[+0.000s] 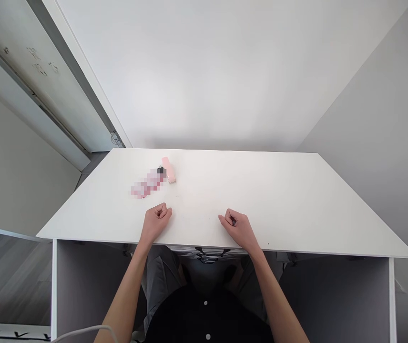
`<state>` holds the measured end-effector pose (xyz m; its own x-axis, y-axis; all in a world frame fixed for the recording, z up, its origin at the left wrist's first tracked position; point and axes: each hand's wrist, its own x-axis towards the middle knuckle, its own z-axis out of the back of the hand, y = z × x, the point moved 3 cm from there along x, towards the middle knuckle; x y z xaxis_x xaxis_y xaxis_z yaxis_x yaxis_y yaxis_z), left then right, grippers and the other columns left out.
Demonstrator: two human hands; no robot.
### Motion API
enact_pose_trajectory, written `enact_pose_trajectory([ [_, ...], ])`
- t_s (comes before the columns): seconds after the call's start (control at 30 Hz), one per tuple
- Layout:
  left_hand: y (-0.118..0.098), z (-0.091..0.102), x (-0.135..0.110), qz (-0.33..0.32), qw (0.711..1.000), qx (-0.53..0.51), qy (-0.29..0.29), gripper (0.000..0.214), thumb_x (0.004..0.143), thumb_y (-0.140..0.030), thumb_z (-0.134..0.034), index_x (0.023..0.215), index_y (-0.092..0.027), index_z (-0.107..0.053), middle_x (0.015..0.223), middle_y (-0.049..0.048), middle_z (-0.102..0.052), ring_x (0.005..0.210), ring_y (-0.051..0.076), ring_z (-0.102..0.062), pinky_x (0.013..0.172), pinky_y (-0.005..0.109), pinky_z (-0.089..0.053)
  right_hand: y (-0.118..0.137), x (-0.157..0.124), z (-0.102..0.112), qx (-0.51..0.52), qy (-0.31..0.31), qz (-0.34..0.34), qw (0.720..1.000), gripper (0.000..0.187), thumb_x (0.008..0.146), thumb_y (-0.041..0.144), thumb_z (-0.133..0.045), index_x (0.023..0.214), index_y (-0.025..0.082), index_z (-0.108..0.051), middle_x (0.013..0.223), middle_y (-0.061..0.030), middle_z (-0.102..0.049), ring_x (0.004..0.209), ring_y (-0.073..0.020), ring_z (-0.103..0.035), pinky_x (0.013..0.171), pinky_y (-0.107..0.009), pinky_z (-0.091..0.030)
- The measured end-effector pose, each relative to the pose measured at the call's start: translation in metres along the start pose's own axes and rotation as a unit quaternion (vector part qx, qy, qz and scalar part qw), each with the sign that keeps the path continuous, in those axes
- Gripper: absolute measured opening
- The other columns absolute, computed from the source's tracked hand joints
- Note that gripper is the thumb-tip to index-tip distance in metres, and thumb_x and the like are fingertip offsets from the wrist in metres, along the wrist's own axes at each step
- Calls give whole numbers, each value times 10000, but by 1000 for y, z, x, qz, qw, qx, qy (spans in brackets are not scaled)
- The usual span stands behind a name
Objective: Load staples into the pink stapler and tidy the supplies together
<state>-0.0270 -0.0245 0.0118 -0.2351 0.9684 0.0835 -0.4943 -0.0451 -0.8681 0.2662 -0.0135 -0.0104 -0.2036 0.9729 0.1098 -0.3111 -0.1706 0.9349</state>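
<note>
My left hand (pixel 157 220) rests on the white table (pixel 279 200) near its front edge, fingers curled into a loose fist with nothing in it. My right hand (pixel 237 225) lies a little to the right, also curled shut and holding nothing. Beyond my left hand lies a small pink oblong object (pixel 168 170) with a pale end. Beside it a dark clip (pixel 160 170) joins a pinkish item (pixel 147 185) whose surface is blurred out. Neither hand touches these things.
The table stands against a white wall (pixel 204 71), with a grey wall (pixel 379 119) on the right. A door frame (pixel 82 90) runs along the left. A dark handle (pixel 209 252) shows under the table's front edge, above my lap.
</note>
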Motion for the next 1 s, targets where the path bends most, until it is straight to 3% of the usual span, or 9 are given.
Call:
enact_pose_trajectory([
  [1.0,-3,2,-2,-5,999,42,-9,403,837,-373,-540,669,-228,-204,661,-48,-193,622,115,-196,566,263,-204,-3,0,-5,-12,1,4,1000,408,931,314,-545,688,248,-224,650,65,-228,610,-124,-222,572,-286,-213],
])
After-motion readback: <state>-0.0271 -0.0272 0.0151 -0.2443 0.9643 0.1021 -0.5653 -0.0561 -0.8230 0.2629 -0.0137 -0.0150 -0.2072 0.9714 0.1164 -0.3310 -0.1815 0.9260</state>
